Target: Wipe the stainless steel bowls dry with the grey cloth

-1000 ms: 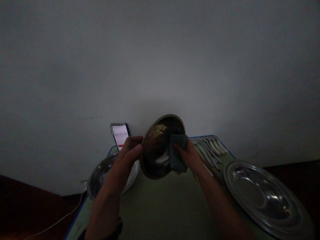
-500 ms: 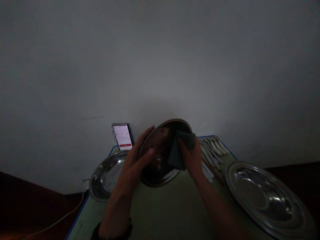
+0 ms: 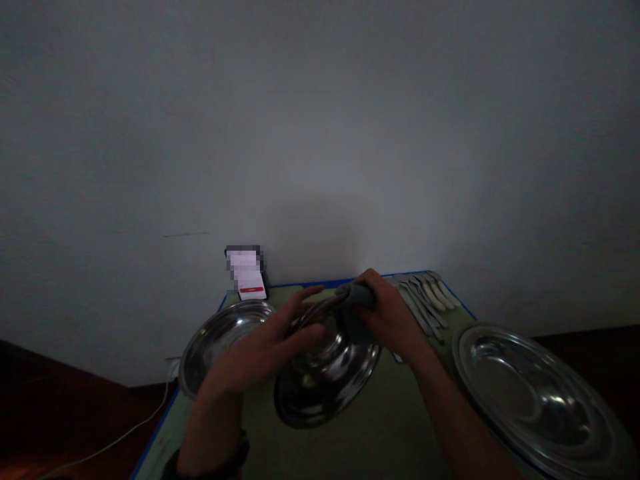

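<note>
I hold a round steel plate [image 3: 327,370] low over the pale green table [image 3: 300,447], its shiny underside turned toward me. My left hand [image 3: 265,343] lies over its near-left rim, fingers curled on the edge. My right hand [image 3: 387,317] grips the far rim through a dark grey cloth [image 3: 356,297], which is folded over the edge. The light is dim.
A steel plate [image 3: 215,343] lies on the table at the left. A larger one [image 3: 530,393] sits at the right. Several spoons [image 3: 425,293] lie in a row at the back right. A lit phone [image 3: 247,277] leans on the wall. A white cable [image 3: 125,433] trails off left.
The plate has come down from upright in front of the wall to a low, nearly flat tilt with its underside showing. Both hands dropped with it; the cloth moved to the far rim.
</note>
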Action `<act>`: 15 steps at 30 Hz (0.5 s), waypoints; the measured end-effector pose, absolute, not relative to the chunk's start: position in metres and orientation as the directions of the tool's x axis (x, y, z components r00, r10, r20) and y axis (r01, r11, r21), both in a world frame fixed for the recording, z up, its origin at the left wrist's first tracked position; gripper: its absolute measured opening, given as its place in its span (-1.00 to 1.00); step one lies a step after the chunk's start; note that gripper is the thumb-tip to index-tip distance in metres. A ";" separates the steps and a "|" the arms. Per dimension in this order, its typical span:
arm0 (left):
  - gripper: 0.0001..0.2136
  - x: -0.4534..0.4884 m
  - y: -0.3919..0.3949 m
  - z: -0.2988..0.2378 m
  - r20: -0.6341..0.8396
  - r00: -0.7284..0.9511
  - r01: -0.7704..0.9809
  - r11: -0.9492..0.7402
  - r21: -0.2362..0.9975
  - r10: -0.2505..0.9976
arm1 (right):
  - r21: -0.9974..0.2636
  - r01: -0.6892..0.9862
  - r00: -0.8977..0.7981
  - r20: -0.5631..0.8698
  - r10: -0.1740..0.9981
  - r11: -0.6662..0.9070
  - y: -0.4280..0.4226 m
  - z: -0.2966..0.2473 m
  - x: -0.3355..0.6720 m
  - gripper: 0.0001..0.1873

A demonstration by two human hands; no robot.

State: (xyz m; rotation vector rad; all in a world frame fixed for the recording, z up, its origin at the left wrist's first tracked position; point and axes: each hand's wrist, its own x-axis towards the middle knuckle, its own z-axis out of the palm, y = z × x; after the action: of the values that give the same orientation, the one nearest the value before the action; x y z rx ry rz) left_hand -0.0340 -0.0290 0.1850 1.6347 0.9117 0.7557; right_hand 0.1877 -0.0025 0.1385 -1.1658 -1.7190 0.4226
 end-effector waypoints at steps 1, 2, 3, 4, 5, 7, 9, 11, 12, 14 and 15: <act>-0.53 -0.031 -0.031 0.186 0.021 0.528 0.261 -0.186 0.947 0.849 | -0.665 0.532 -0.094 0.569 0.817 0.524 -0.005 0.141 0.186 -0.86; -0.54 -0.029 -0.033 0.187 0.024 0.539 0.312 -0.226 0.923 0.842 | -0.633 0.548 -0.093 0.605 0.791 0.547 -0.006 0.142 0.184 -0.84; -0.55 -0.026 -0.035 0.188 0.036 0.538 0.331 -0.250 0.910 0.842 | -0.618 0.563 -0.057 0.633 0.772 0.548 -0.006 0.141 0.182 -0.83; -0.55 -0.024 -0.036 0.188 0.055 0.519 0.315 -0.251 0.915 0.853 | -0.624 0.573 0.002 0.649 0.760 0.531 -0.005 0.139 0.181 -0.82; -0.54 -0.023 -0.036 0.188 0.069 0.490 0.287 -0.236 0.928 0.869 | -0.651 0.571 0.074 0.648 0.758 0.500 -0.003 0.137 0.180 -0.79; -0.52 -0.022 -0.036 0.187 0.111 0.407 0.208 -0.210 0.955 0.907 | -0.752 0.523 0.245 0.584 0.774 0.401 0.002 0.130 0.179 -0.73; -0.51 -0.020 -0.033 0.184 0.189 0.303 0.104 -0.230 0.968 0.934 | -0.866 0.405 0.392 0.453 0.800 0.292 0.007 0.122 0.174 -0.66; -0.50 -0.014 -0.028 0.179 0.293 0.158 0.012 -0.299 0.954 0.943 | -0.954 0.201 0.447 0.291 0.846 0.222 0.010 0.115 0.166 -0.59; -0.49 -0.011 -0.026 0.176 0.335 0.079 -0.014 -0.335 0.942 0.939 | -0.976 0.080 0.431 0.218 0.876 0.203 0.010 0.111 0.161 -0.56; -0.47 -0.006 -0.021 0.169 0.365 -0.024 -0.046 -0.365 0.930 0.931 | -0.978 -0.109 0.374 0.124 0.919 0.177 0.011 0.105 0.154 -0.50; -0.45 -0.006 -0.019 0.166 0.351 -0.024 -0.072 -0.352 0.933 0.936 | -0.977 -0.135 0.360 0.109 0.926 0.167 0.010 0.102 0.154 -0.49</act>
State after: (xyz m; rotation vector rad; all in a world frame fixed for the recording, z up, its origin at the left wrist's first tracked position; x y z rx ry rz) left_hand -0.0062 -0.0194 0.1662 1.4029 0.9682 1.5117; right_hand 0.1538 0.0105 0.1025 -1.1379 -0.8938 0.9198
